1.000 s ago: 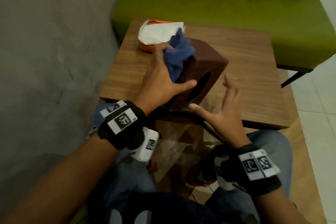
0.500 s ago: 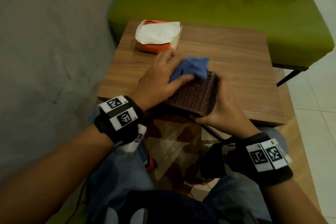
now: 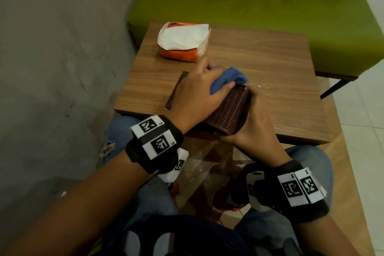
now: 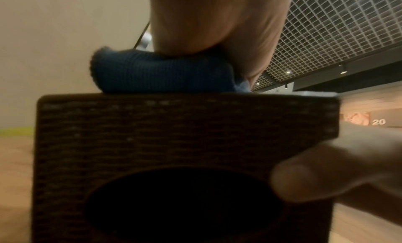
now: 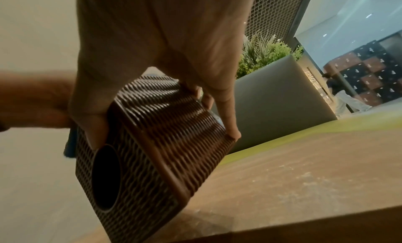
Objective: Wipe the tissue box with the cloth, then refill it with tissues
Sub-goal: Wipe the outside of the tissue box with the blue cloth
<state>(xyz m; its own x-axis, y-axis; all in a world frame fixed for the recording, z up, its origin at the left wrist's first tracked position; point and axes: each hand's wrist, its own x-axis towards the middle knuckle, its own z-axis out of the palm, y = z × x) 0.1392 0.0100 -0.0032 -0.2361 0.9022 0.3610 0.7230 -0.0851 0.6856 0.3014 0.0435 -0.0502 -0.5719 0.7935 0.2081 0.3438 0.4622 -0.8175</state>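
Observation:
The brown woven tissue box (image 3: 228,111) lies on its side at the table's near edge, its oval opening (image 4: 182,205) facing me. My left hand (image 3: 199,93) holds the blue cloth (image 3: 228,78) bunched and pressed on the box's upper face; the cloth (image 4: 161,74) sits under my palm in the left wrist view. My right hand (image 3: 256,114) grips the box's right side, thumb (image 4: 326,169) on the front face and fingers (image 5: 226,119) down the far side of the box (image 5: 169,135). An opened orange tissue pack (image 3: 182,41) with white tissues lies at the table's far left.
A flat brown woven panel (image 3: 176,87) lies on the wooden table (image 3: 270,64) left of my left hand. A green bench (image 3: 249,2) stands behind the table and a grey wall (image 3: 62,48) to the left. Clear plastic wrapping (image 3: 199,168) lies between my knees.
A second ago my left hand held the box tilted up and my right hand hovered open. Now the box lies on its side, my right hand grips it, and the cloth rests on top.

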